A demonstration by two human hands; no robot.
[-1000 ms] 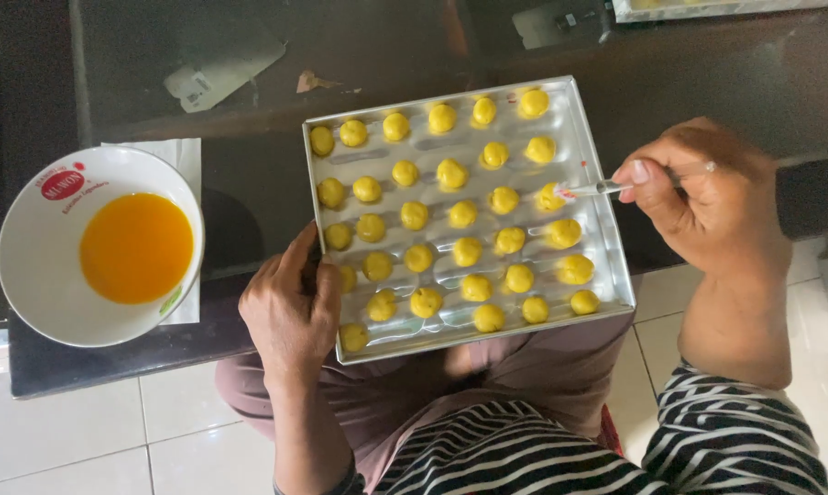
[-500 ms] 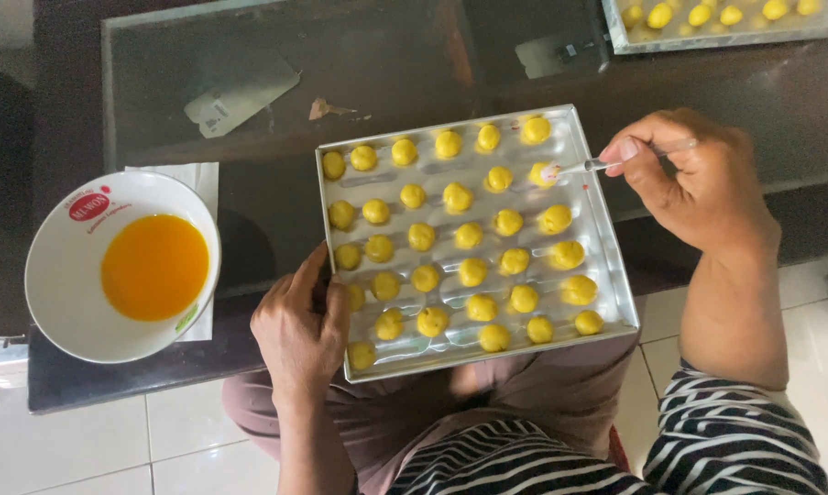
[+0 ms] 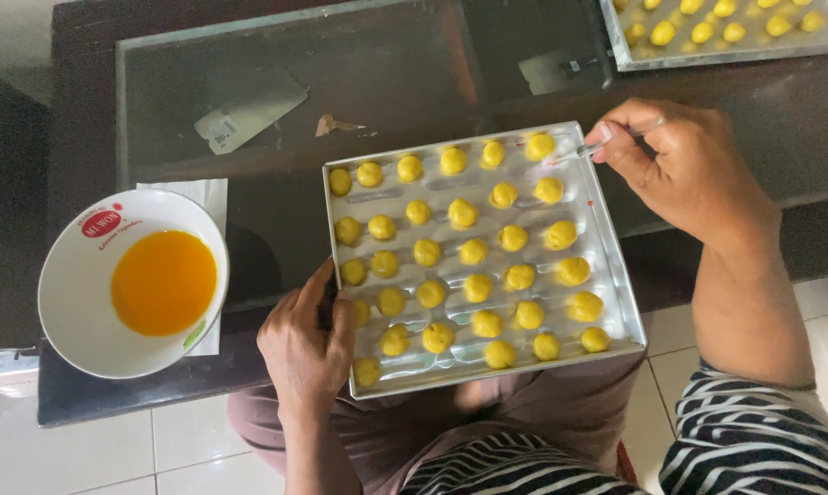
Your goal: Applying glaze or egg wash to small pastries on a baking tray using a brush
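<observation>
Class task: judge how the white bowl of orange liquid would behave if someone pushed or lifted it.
The white bowl looks rigid and probably breakable. Its orange liquid would likely slosh if shoved. Sitting near the table edge, it might tip off; the paper napkin beneath could slide.

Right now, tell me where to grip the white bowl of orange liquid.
Take the white bowl by its bare rim on the near left, with fingers over the edge, and keep it level. It is wide, shallow and holds orange liquid, and the left hand lies to its right.
</observation>
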